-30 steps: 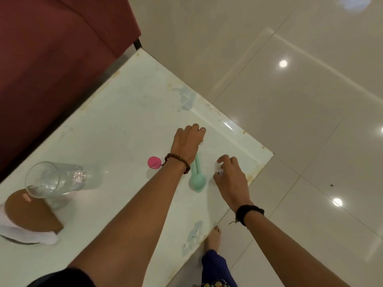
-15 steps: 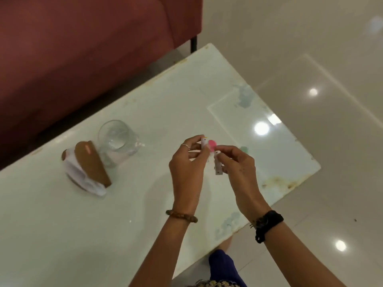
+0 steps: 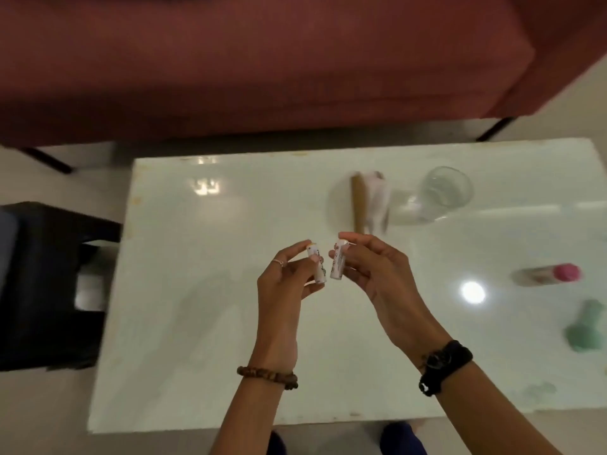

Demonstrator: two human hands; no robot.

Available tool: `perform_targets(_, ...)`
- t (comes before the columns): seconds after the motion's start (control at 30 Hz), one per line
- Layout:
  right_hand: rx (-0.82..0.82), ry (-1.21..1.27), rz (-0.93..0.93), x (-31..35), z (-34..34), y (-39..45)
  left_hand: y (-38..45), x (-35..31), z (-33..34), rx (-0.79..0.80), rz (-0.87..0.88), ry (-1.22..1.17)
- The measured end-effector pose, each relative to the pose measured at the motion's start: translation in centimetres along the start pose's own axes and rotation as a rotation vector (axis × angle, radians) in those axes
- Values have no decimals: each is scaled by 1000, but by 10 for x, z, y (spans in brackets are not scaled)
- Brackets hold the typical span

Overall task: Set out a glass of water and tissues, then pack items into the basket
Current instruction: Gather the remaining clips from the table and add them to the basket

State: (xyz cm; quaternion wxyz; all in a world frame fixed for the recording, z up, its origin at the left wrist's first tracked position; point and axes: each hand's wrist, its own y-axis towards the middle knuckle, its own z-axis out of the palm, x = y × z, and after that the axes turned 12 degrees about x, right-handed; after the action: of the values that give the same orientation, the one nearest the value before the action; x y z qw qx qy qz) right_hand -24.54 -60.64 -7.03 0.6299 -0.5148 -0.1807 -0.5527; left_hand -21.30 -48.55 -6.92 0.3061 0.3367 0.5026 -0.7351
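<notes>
While camera swung, hands (image 3: 285,280) (image 3: 371,270) parted, one tube (image 3: 318,266) (image 3: 338,262) each

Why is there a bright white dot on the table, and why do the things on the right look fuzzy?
Head view: the dot is a ceiling light's glare on the glossy table; the pink-capped tube and green thing are smeared by motion blur.

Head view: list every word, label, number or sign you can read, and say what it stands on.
No text can be read.
Left tube, pinched in the left hand: a printed pattern, too blurred to read.
Right tube, pinched in the right hand: pinkish print, too blurred to read.
Pink-capped bottle on the table: blurred, no text legible.
</notes>
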Motion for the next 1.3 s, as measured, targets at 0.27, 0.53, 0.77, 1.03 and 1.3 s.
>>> perform_targets(0.27, 258, -82, 152, -77, 211, 39, -48, -64, -224, -258, 82, -22)
perform_targets(0.53, 476, -312, 197, -146, 390, 72, -68, -93, -402, -722, 214, 320)
perform_targets(0.77, 603, -1102, -11, -220, 481, 100, -58, -67, -504, -786, -123, 765)
perform_targets(1.03, 742, -1832, -344, -262, 501, 93, -53, -54, -538, -611, -312, 977)
perform_targets(1.3, 770, -1552, -399, -229, 467, 91, -56, -67, -475, -728, -14, 1095)
